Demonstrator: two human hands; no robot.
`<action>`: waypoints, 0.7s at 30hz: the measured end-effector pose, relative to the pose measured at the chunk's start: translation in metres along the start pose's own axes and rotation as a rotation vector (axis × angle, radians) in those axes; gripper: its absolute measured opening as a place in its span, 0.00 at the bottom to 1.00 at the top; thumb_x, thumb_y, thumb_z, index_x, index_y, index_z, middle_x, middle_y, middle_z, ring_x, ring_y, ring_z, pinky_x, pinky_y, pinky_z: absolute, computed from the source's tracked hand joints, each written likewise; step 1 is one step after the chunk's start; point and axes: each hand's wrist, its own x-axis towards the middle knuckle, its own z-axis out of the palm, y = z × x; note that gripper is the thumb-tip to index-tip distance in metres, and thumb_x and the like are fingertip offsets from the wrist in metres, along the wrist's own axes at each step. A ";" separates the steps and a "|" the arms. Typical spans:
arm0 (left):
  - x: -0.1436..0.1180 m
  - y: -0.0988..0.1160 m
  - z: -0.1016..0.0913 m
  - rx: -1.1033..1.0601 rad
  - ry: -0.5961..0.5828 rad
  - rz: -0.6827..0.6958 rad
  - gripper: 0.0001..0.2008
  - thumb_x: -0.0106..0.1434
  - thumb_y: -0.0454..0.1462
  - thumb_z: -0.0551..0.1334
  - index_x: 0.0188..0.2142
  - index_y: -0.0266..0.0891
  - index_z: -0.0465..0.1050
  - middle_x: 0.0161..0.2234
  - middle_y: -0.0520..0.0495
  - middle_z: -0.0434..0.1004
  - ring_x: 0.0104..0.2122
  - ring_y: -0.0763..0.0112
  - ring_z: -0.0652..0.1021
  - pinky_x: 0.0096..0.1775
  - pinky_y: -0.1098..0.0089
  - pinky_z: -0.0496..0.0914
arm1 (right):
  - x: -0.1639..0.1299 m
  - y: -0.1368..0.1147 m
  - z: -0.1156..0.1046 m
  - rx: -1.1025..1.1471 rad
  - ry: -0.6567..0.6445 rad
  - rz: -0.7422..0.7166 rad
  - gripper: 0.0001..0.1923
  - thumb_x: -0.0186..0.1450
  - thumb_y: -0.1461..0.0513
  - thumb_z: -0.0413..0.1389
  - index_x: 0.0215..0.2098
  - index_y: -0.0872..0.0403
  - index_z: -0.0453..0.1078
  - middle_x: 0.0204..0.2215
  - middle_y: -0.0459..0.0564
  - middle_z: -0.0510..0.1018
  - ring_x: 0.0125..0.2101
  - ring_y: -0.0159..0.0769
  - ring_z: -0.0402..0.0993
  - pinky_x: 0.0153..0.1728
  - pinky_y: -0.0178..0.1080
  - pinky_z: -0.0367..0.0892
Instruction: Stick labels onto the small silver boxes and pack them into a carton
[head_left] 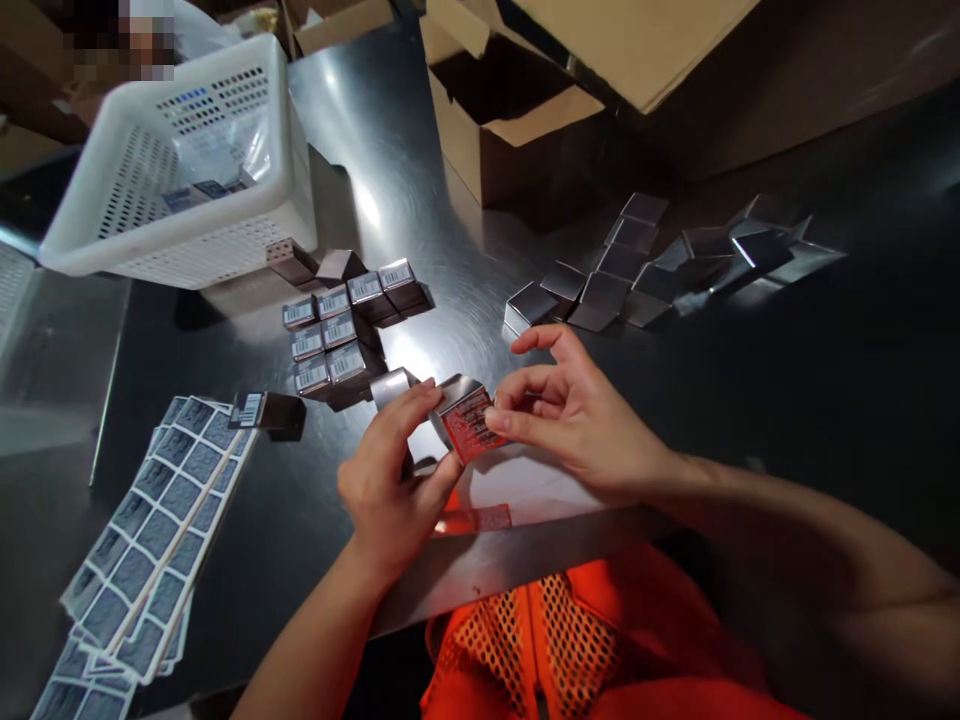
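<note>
Head view: my left grip (396,475) pinches a small box (466,425) between thumb and fingers, just above the near edge of the surface (442,250). My right grip (581,420) is half curled, its thumb against the red face; whether it pinches a label's edge or merely presses, I cannot tell. I judge the step in hand to be working on that red face, and the next move to call for a steady left hold and light, even pressure from the right.

Close below me lies a red strip (493,517), by the metal edge. Ahead on my left, barcoded boxes (341,330) crowd near my fingers; blank silver boxes (604,295) lie beyond my right fingertips. Between those groups a bare lane runs forward, and there is more room on my right, past the forearm.
</note>
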 end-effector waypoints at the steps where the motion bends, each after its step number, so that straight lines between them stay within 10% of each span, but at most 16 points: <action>1: 0.000 0.000 0.000 0.004 -0.001 -0.001 0.24 0.61 0.36 0.71 0.56 0.43 0.72 0.51 0.44 0.82 0.46 0.62 0.83 0.39 0.69 0.79 | 0.000 0.000 0.000 0.002 -0.002 0.000 0.30 0.58 0.58 0.69 0.48 0.46 0.54 0.29 0.37 0.75 0.29 0.30 0.77 0.34 0.37 0.71; 14: 0.001 0.003 -0.002 -0.035 0.006 -0.015 0.24 0.59 0.35 0.72 0.54 0.43 0.73 0.51 0.44 0.82 0.42 0.62 0.84 0.30 0.72 0.75 | 0.005 0.008 -0.004 -0.221 0.192 -0.140 0.34 0.51 0.59 0.74 0.47 0.46 0.60 0.22 0.33 0.62 0.25 0.30 0.70 0.30 0.36 0.70; 21: 0.001 0.000 -0.001 -0.116 -0.107 -0.111 0.32 0.58 0.39 0.73 0.61 0.45 0.68 0.58 0.40 0.77 0.47 0.59 0.83 0.30 0.72 0.76 | 0.020 0.007 -0.009 -0.028 -0.141 0.041 0.37 0.53 0.59 0.71 0.56 0.49 0.61 0.44 0.46 0.75 0.36 0.30 0.76 0.40 0.39 0.76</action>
